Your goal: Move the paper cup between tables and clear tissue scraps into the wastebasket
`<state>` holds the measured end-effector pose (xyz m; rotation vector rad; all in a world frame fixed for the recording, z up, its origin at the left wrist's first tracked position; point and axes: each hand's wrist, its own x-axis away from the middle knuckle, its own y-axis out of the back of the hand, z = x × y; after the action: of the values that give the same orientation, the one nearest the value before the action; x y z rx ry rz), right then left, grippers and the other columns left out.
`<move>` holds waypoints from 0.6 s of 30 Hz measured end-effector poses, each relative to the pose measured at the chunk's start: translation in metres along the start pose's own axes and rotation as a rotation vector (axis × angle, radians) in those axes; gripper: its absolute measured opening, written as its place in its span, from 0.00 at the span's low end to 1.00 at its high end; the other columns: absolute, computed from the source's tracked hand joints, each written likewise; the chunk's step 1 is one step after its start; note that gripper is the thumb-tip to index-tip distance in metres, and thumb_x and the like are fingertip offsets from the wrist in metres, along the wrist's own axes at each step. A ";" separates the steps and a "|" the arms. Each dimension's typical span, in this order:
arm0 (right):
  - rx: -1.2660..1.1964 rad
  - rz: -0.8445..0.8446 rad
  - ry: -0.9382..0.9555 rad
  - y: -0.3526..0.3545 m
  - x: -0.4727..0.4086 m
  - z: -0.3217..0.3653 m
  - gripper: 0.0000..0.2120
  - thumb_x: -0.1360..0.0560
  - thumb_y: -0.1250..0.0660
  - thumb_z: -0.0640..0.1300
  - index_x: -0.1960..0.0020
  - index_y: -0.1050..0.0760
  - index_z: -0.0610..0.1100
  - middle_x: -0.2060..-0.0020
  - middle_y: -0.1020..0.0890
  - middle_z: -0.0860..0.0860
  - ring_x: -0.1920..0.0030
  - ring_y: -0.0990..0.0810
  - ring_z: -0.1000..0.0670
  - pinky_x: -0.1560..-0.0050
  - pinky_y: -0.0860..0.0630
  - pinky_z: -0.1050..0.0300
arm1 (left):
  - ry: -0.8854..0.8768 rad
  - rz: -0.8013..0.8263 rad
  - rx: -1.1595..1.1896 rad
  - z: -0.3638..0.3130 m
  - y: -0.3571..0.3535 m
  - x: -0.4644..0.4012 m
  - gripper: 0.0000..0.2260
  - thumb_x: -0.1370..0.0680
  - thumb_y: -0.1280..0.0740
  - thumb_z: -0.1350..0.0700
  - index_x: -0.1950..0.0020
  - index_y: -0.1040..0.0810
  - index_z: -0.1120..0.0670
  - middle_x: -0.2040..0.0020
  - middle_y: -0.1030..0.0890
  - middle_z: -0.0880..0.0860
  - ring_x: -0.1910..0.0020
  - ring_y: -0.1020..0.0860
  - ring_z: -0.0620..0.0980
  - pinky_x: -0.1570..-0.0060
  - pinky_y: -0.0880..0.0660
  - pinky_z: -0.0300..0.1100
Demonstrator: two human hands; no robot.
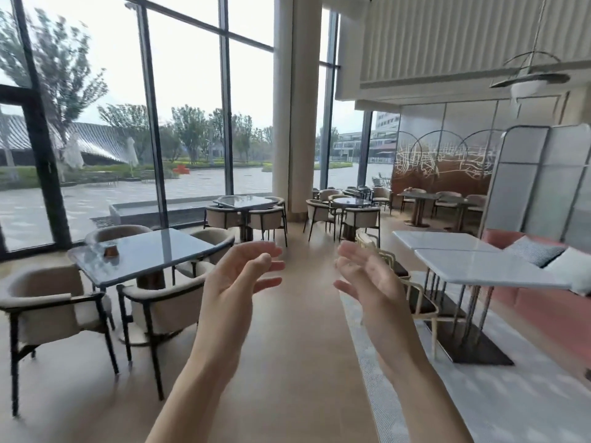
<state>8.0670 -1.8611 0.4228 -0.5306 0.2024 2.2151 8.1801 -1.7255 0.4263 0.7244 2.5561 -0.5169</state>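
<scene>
My left hand point(238, 276) and my right hand point(367, 273) are raised in front of me over the aisle, palms facing each other, fingers straight and relaxed, holding nothing. A small brown cup-like object point(111, 250) stands on the far left corner of the dark glass-topped table point(160, 254) to my left, well beyond my left hand. I see no tissue scraps and no wastebasket.
Beige armchairs point(48, 311) surround the dark table on the left. White marble-topped tables point(479, 266) with a wooden chair point(419, 302) and a pink bench point(543, 302) stand on the right. More tables and chairs point(246, 212) sit farther back by a column point(295, 123). A wooden-floored aisle runs ahead.
</scene>
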 end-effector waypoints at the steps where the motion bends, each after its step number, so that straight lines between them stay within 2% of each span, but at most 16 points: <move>1: -0.007 -0.020 -0.001 0.004 -0.023 -0.008 0.21 0.30 0.32 0.59 0.39 0.20 0.57 0.45 0.17 0.67 0.40 0.18 0.60 0.30 0.25 0.46 | 0.000 0.015 0.007 0.011 -0.011 -0.023 0.09 0.17 0.37 0.65 0.46 0.16 0.59 0.48 0.13 0.54 0.49 0.14 0.54 0.50 0.19 0.46; 4: -0.010 -0.080 0.013 0.014 -0.087 -0.042 0.20 0.29 0.32 0.58 0.38 0.20 0.55 0.44 0.16 0.63 0.41 0.18 0.59 0.30 0.26 0.43 | -0.007 0.062 0.000 0.056 -0.037 -0.084 0.10 0.18 0.37 0.65 0.46 0.16 0.60 0.49 0.13 0.55 0.49 0.14 0.54 0.48 0.18 0.49; 8: 0.001 -0.109 0.016 0.019 -0.174 -0.105 0.20 0.28 0.33 0.57 0.39 0.19 0.54 0.45 0.16 0.63 0.41 0.18 0.58 0.30 0.26 0.43 | -0.005 0.101 -0.052 0.130 -0.064 -0.162 0.10 0.17 0.37 0.66 0.47 0.16 0.59 0.48 0.13 0.54 0.49 0.14 0.54 0.48 0.18 0.48; 12: -0.044 -0.107 0.009 0.013 -0.278 -0.171 0.20 0.29 0.33 0.57 0.39 0.19 0.53 0.46 0.15 0.61 0.40 0.18 0.57 0.31 0.24 0.46 | -0.049 0.106 -0.109 0.203 -0.084 -0.247 0.10 0.17 0.36 0.66 0.48 0.15 0.57 0.48 0.13 0.53 0.48 0.14 0.53 0.49 0.17 0.46; 15: -0.079 -0.063 -0.004 -0.001 -0.366 -0.207 0.20 0.29 0.33 0.55 0.39 0.19 0.51 0.47 0.15 0.60 0.43 0.17 0.57 0.32 0.23 0.44 | -0.064 0.082 -0.129 0.242 -0.101 -0.325 0.09 0.18 0.36 0.66 0.47 0.16 0.58 0.49 0.13 0.53 0.48 0.14 0.53 0.50 0.17 0.47; 18: -0.089 -0.021 0.016 -0.021 -0.458 -0.230 0.20 0.30 0.33 0.54 0.41 0.18 0.49 0.49 0.14 0.62 0.44 0.16 0.57 0.33 0.23 0.43 | -0.085 0.043 -0.109 0.269 -0.111 -0.407 0.11 0.17 0.36 0.65 0.49 0.15 0.55 0.49 0.13 0.55 0.49 0.14 0.54 0.54 0.18 0.42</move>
<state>8.4133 -2.2397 0.4181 -0.5967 0.1058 2.2076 8.5120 -2.0999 0.4287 0.7021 2.4624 -0.3826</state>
